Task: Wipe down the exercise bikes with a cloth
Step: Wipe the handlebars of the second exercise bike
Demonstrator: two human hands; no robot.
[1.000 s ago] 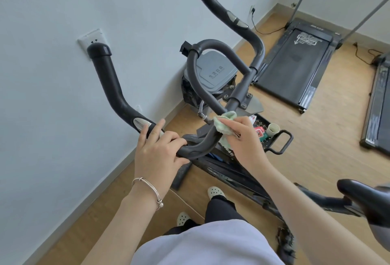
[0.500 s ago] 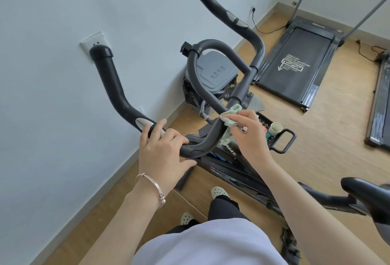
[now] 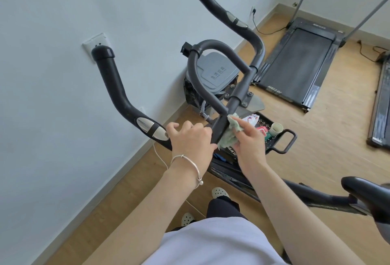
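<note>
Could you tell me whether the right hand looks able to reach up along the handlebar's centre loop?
Probably yes. The right hand holds the green cloth against the lower end of the centre loop, and the bar above it is bare; the left hand grips the handlebar to one side.

The grey bin lid [image 3: 215,74] in front of me carries the Chinese characters 生活垃圾. Beneath them is a smaller line in Latin letters that seems to begin "Home"; the rest I cannot make out. The treadmill [image 3: 295,64] has white lettering at its near end, too blurred to read. White letters on my exercise bike [image 3: 316,199] frame are illegible too.
</note>
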